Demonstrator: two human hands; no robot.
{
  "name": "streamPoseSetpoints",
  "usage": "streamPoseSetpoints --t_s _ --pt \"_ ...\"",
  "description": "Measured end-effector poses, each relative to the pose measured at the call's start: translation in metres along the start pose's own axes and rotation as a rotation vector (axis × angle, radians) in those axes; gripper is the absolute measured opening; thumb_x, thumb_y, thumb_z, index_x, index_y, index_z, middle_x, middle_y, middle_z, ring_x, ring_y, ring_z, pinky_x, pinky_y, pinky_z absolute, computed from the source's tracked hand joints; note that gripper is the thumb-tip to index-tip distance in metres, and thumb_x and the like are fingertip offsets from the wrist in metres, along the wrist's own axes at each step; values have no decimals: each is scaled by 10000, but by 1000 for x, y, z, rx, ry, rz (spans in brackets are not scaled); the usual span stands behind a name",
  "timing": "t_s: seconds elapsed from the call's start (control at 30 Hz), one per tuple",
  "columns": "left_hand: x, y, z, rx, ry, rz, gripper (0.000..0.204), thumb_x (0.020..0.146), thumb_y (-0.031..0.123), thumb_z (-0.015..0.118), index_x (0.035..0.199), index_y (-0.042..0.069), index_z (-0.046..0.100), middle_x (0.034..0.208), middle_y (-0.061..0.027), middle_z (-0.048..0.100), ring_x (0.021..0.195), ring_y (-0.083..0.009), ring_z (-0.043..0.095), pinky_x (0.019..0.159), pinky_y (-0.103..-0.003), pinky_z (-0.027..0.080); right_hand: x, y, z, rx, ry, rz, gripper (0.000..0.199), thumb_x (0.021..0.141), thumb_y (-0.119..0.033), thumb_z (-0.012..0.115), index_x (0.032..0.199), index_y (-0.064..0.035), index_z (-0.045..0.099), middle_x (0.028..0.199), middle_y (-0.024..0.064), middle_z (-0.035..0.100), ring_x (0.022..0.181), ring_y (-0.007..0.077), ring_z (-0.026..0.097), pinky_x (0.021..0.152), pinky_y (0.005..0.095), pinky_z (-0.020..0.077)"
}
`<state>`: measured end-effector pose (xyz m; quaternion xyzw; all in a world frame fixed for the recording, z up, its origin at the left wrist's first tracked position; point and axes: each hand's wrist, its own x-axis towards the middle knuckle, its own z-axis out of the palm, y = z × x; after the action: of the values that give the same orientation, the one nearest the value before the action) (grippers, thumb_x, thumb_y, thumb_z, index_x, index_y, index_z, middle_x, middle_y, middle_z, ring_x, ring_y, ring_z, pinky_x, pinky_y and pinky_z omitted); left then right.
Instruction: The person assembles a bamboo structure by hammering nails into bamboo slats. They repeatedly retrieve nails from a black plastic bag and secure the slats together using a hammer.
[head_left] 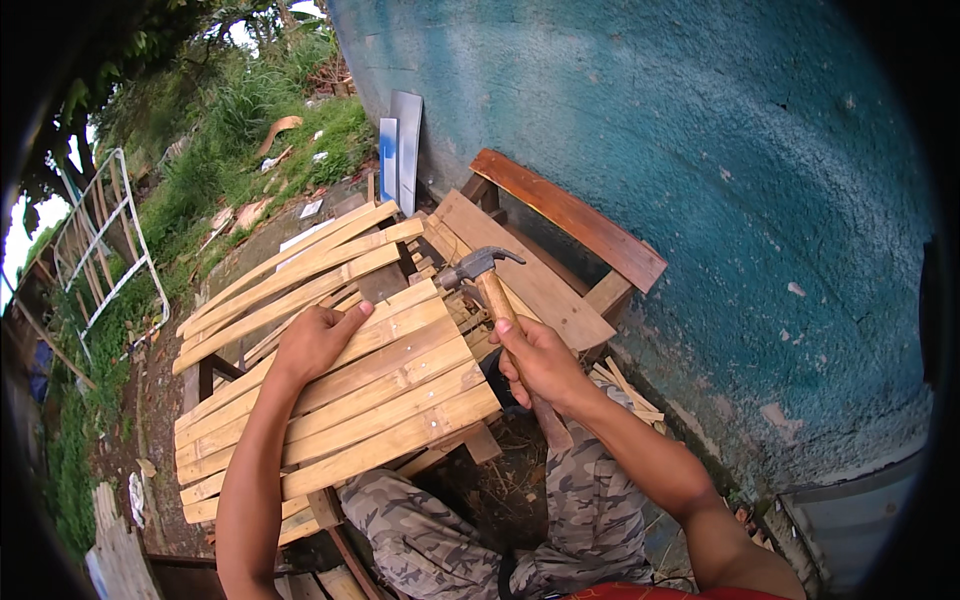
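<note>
At the bamboo slats (390, 378), right fingers (516, 345) clasp a hammer (493, 293); left hand (316, 343) lies palm-down, its grip unclear.

And the blue wall (700, 150) is looming right, two panels (406, 150) are standing beside it, grass (235, 125) is spreading near a white frame (138, 215)!

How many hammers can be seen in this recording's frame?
1: the hammer is in the right grip, its head near the far right corner of the nailed slats. Another could be hidden beneath them.
</note>
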<state>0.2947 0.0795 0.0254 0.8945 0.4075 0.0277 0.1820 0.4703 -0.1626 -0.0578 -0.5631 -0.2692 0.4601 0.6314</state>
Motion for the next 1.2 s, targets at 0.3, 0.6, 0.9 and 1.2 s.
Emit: streamPoseSetpoints --t_s 0.3,0.6,0.9,1.2 --pt "-3 2 -5 20 -42 11 829 905 766 485 698 -3 714 671 -232 655 700 -379 670 737 -461 519 -8 -19 -3 -111 5 61 406 1088 -421 455 1054 -24 532 649 9 499 392 110 478 349 262 371" --pt "1 -14 -3 9 -58 87 780 910 737 469 699 27 713 693 -215 678 754 -382 686 747 -479 515 1 -112 26 -986 64 -372 391 1057 -372 532 971 7 572 603 57 532 450 158 539 460 342 436" --pt "6 -20 -3 -118 -103 145 789 907 724 566 532 32 519 484 -50 425 515 -185 441 553 -425 389 14 -142 66 -1455 -35 -408 424 1051 -369 525 1074 43 621 760 237 650 682 369 636 672 457 486" --pt "11 -25 -4 -104 -142 197 788 899 737 536 694 -7 695 679 -187 625 717 -326 629 729 -473 491 8 -169 77 -1188 151 -622 385 1058 -340 520 958 29 563 716 235 624 656 388 646 629 466 472"
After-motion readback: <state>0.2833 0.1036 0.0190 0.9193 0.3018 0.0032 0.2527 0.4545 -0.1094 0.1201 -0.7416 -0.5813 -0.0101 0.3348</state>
